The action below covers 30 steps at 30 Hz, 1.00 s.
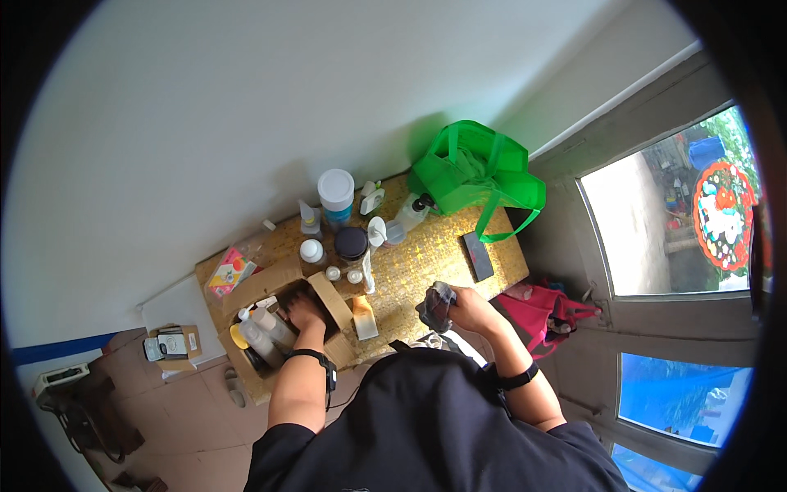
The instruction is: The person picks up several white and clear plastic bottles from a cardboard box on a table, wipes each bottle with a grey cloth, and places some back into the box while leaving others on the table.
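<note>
My left hand [304, 312] reaches down inside an open cardboard box [340, 301] on the table. Its fingers are partly in shadow, so I cannot tell whether they grip anything. Several bottles [260, 337] stand in the box's left part, beside my wrist. My right hand [472, 310] holds a crumpled dark grey cloth [438, 307] over the table's front edge. Just right of the box, a bottle with an orange-brown and white body [364, 318] lies on the tabletop.
A patterned gold tablecloth [418, 258] covers the table. Along the back stand a white-lidded blue container [336, 190], a dark-lidded jar [351, 243], a pump bottle [413, 211] and a green bag [479, 166]. A flat black box [478, 256] lies at right. A pink bag [547, 313] hangs near the door.
</note>
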{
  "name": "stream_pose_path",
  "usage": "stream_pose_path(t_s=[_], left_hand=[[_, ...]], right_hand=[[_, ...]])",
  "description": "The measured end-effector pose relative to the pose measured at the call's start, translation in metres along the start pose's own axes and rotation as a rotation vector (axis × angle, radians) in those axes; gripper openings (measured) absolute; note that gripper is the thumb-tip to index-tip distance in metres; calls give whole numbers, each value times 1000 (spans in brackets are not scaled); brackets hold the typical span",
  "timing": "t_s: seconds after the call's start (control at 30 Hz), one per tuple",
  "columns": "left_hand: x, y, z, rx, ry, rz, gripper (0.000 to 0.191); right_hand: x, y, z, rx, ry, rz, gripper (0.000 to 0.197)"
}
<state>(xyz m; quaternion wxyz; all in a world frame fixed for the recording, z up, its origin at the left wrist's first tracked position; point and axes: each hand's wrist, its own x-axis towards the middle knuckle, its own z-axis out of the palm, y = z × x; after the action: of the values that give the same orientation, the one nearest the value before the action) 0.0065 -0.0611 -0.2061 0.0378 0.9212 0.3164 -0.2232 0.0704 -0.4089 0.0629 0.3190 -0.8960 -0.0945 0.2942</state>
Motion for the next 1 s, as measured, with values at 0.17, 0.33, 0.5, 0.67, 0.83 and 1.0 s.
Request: stream_pose_path(t_s=[0.17,0.33,0.5,0.67,0.83,1.0], left_hand=[[6,-9,14,-485,96,-296,39],[-16,5,-23,-660,-103,-186,41],[-25,0,-22,-717,-34,-56,38],[-60,3,-58,-812,85,-45,35],[-92,-3,-79,-889,217,-81,48],[-127,6,-112,-1055,382,-111,49]], right_hand=[[2,-4,10,-41,-17,-25,26],[0,-1,18,-36,-58,-76,26],[4,-6,21,-73,-113,-150,27],[4,-7,15,-123,-158,-181,30],[6,-3,10,-130,-226,-246,30],[10,17,3,-77,-242,-324,28]])
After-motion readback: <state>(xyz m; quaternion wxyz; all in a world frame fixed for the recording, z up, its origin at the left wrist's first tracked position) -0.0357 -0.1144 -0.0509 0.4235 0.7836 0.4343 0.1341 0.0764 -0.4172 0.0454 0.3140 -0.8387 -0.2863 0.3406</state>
